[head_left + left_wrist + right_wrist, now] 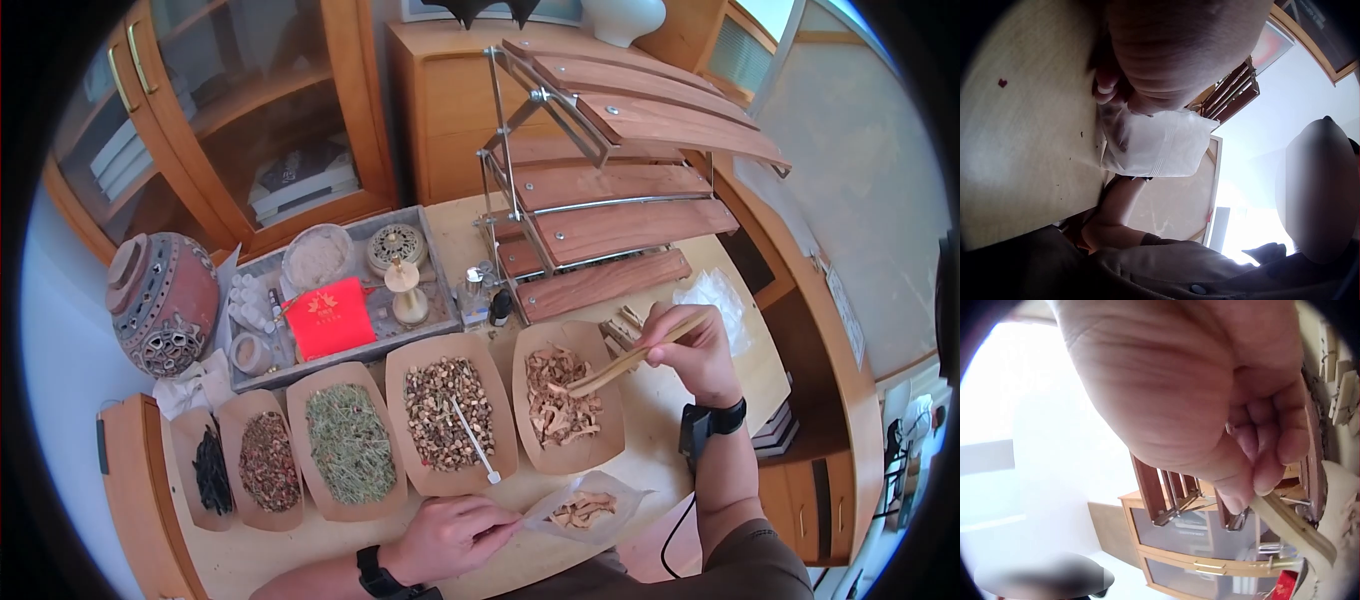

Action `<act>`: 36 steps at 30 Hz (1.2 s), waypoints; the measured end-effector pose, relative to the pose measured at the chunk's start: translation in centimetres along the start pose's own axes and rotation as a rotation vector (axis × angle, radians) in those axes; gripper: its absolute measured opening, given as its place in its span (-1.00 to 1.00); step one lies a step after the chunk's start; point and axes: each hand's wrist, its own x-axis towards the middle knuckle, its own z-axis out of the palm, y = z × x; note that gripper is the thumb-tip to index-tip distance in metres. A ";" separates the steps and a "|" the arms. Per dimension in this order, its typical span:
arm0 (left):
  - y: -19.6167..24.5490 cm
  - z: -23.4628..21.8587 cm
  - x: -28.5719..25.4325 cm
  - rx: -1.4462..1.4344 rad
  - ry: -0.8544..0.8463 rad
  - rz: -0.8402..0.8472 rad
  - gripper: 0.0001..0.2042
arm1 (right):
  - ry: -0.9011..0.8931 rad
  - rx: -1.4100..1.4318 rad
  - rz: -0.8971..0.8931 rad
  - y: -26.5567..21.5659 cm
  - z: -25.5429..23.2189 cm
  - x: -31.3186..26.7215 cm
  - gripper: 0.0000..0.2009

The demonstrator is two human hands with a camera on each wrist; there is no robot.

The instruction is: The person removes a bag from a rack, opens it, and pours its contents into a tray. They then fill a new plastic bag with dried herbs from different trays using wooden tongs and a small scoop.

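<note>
My right hand (695, 352) pinches a pair of wooden tongs (625, 364). Their tips reach down into pale dried slices (555, 412) in the rightmost paper tray (604, 447). In the right wrist view, thumb and fingertips press on the tongs (1297, 532) near one end. Lower down, my left hand (455, 540) pinches the left edge of a translucent pouch (628, 500), which has some of the same pale slices (583, 510) in it. The left wrist view shows the pouch (1166, 147) standing up from the table, its contents mostly hidden there.
More paper trays stand leftward: mixed chopped herbs (440, 400) with a small white scoop (475, 440), green cut herb (350, 440), reddish bits (268, 460) and dark strips (212, 470). Behind are a grey tray (440, 290) with a red packet (330, 318) and a wooden tiered rack (610, 190).
</note>
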 end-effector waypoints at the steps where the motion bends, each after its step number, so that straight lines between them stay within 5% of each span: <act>1: 0.0 0.0 -0.1 0.003 0.009 -0.003 -0.92 | 0.004 0.002 0.010 0.0 0.0 -0.1 -0.89; 3: 0.2 -0.1 0.0 0.005 -0.004 -0.001 -0.91 | -0.074 0.373 -0.144 0.1 -0.1 -0.5 -0.83; 6: 0.3 -0.2 0.2 0.002 -0.015 -0.003 -0.91 | -0.209 0.534 -0.202 -0.6 0.3 -1.1 -0.79; 11: 0.2 -0.1 0.2 -0.026 -0.004 -0.023 -0.90 | -0.427 0.503 -0.211 -0.8 0.2 -1.1 -0.85; 15: 0.4 -0.3 0.2 -0.034 -0.027 -0.044 -0.89 | -0.433 0.536 -0.240 -0.4 0.2 -0.7 -0.84; 25: -0.1 -0.1 -0.1 0.007 -0.018 -0.003 -0.89 | 0.153 0.461 -0.051 2.3 0.5 0.0 -0.82; 36: -0.1 0.0 0.0 0.016 -0.014 0.012 -0.89 | 0.260 0.301 -0.038 2.6 0.3 0.2 -0.86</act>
